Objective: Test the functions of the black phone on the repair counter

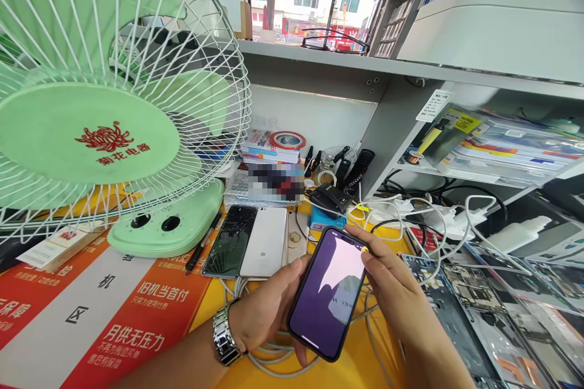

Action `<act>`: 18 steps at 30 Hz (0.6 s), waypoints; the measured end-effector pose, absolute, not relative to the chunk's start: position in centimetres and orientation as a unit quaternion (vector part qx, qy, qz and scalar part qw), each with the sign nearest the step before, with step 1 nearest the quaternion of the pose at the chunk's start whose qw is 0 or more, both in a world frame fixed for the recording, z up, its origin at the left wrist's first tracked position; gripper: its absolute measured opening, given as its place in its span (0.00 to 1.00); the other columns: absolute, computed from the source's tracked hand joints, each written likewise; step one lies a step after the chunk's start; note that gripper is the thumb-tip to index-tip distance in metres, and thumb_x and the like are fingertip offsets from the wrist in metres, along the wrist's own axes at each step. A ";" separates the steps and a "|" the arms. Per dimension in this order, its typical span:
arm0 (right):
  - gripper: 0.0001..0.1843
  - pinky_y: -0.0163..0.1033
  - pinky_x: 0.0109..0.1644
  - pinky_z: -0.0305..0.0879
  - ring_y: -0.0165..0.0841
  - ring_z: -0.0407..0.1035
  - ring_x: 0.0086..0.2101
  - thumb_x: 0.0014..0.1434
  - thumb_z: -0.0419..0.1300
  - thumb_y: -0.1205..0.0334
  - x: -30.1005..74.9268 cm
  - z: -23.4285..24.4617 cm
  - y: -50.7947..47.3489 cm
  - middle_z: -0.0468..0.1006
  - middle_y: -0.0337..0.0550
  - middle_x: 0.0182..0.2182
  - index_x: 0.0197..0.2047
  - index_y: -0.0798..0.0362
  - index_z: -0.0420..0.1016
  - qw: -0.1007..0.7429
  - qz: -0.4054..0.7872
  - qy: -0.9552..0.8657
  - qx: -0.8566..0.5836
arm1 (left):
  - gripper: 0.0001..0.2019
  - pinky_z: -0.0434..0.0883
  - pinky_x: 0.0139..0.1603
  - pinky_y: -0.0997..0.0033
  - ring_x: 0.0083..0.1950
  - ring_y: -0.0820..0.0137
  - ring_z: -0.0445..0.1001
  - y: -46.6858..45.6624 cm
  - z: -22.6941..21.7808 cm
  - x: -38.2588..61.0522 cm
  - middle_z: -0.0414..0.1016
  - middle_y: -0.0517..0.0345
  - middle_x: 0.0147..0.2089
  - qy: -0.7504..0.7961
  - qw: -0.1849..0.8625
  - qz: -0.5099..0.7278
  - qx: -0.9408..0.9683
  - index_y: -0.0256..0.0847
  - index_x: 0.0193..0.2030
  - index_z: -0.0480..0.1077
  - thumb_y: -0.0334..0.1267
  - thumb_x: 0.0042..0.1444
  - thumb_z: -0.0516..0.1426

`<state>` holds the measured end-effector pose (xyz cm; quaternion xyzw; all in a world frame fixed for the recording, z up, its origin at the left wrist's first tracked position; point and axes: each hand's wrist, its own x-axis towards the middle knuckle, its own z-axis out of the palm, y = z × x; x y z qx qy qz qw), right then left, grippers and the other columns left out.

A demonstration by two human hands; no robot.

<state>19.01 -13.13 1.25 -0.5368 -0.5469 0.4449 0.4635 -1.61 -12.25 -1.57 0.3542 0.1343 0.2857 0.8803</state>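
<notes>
So both hands are holding a phone over the yellow counter, screen up and lit purple. Treating the phone as the clock centre, the left hand is cupping it from 9 o'clock, thumb pressing along the long edge, while the right hand is pinching the corner around 1 to 2 o'clock. Can't tell what the hidden fingers are doing underneath.

IMO it's going to be light, stiff and kinda slick, with glass that won't be forgiving a drop. The long side edges are looking like the best hold, keeping thumbs off the middle. The cracked phone sitting out at 10 o'clock, beside a white phone, is making that point nicely lol. A loose cable is looping below at 7 o'clock, a blue box is sitting at 12, and a big green fan is looming at 10.
</notes>
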 end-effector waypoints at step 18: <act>0.17 0.42 0.42 0.68 0.36 0.71 0.36 0.63 0.53 0.53 18.2 1.8 -12.9 0.78 0.44 0.41 0.52 0.49 0.72 0.475 0.400 -0.544 -0.565 | 0.33 0.72 0.20 0.76 0.37 0.61 0.77 -12.4 -1.3 -1.8 0.71 0.45 0.51 0.174 0.862 0.269 0.392 0.50 0.67 0.55 0.62 0.59 0.47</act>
